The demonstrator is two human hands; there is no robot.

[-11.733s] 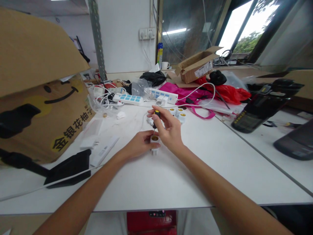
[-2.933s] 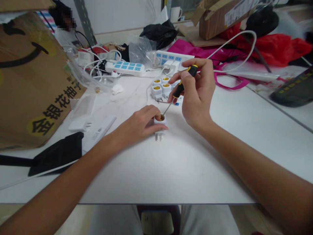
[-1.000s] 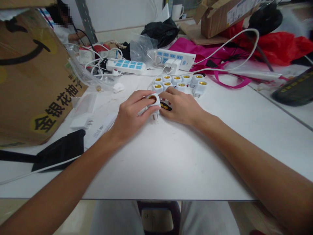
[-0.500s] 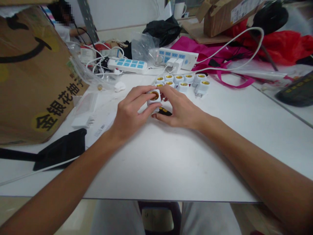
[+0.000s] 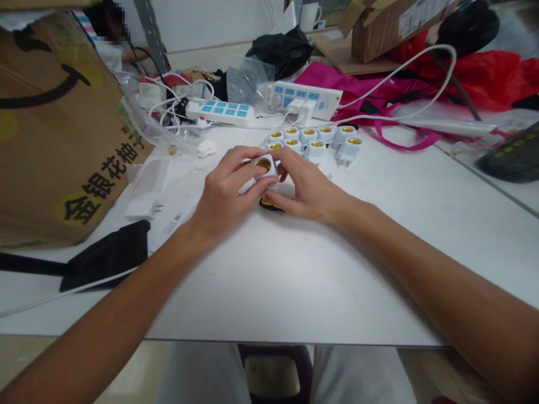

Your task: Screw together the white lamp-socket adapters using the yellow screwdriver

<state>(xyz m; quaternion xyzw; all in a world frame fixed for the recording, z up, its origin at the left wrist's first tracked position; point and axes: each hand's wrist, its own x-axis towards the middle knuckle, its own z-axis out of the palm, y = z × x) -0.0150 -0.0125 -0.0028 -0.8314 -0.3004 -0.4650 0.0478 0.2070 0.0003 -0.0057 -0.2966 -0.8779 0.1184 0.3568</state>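
My left hand grips a white screw-in lamp socket adapter, with its brass-lined opening facing up. My right hand comes in from the other side, its fingertips against the adapter. A screwdriver with a black and yellow handle lies on the white table, mostly hidden under my right hand. Its shaft does not show. A group of several matching adapters stands just beyond my hands, their brass openings facing up.
Two white and blue power strips lie beyond the adapters, among white cables, clear plastic and a pink bag. A large printed cardboard box stands at the left. A person sits in the background.
The screwdriver has left my right hand and lies on the table. Both hands now hold the adapter, which is lifted off the table and turned. My view has shifted slightly.
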